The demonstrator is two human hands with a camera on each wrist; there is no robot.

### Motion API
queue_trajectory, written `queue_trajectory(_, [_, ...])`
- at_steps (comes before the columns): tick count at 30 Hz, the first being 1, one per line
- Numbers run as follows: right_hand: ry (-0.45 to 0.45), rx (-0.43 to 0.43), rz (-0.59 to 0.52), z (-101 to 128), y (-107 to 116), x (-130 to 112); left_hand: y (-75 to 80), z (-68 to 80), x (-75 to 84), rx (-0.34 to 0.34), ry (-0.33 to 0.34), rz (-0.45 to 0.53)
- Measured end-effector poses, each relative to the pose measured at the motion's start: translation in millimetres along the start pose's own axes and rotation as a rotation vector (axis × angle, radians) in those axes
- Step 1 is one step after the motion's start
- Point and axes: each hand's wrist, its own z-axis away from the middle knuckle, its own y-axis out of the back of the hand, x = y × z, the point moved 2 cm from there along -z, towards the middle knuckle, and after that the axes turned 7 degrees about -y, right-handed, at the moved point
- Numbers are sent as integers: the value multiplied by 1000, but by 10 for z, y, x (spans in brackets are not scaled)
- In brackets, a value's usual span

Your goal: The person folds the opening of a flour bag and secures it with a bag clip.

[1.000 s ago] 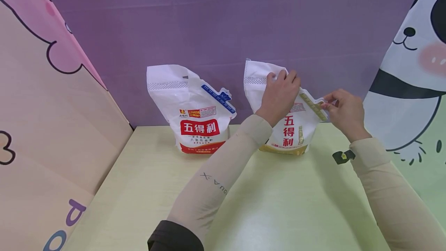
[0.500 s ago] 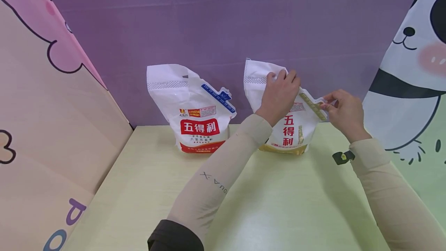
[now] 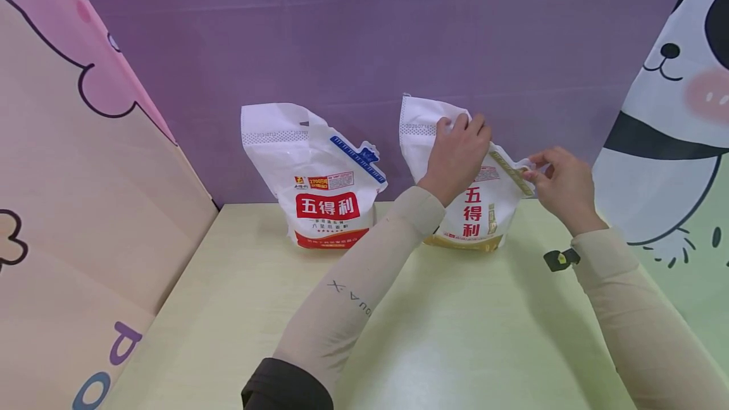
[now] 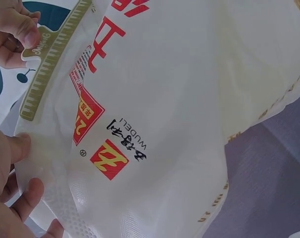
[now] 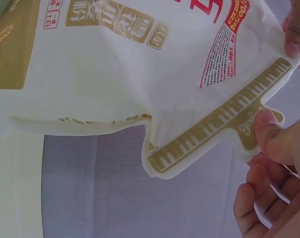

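A white flour bag with red lettering and a gold base (image 3: 479,233) stands upright at the back of the table. Its slanted top corner carries a gold, keyboard-patterned bag clip (image 5: 219,118). My left hand (image 3: 458,160) grips the bag's folded top edge beside the clip, thumb and fingertips at the edge in the left wrist view. With thumb and fingers, my right hand (image 3: 565,188) pinches the clip's protruding handle. To the left stands a second white flour bag (image 3: 327,207), untouched, with a blue clip (image 3: 357,160) across its slanted corner.
Both bags stand on a pale table (image 3: 433,334) near a purple backdrop (image 3: 342,37). A cream panel with cartoon prints (image 3: 85,176) borders the left side. At the right is a panda-printed panel (image 3: 666,195).
The head view has shifted very slightly. Both hands keep their places on the bag and its gold clip.
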Motion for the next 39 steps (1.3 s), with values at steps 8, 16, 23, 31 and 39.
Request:
queue_trajectory(8, [14, 25, -30, 16, -18, 3, -2, 11, 1, 18, -4, 1])
queue_trajectory(16, [31, 49, -52, 20, -43, 22, -13, 16, -3, 36, -2, 8])
queue_trajectory(23, [45, 65, -95, 34, -75, 45, -28, 26, 0, 59, -5, 4])
queue_trajectory(31, [79, 96, -144, 63, -100, 52, -38, 52, 16, 107, -9, -2])
queue_trajectory(39, [-13, 118, -238, 167, -147, 100, -57, 128, 99, 217, 3, 13])
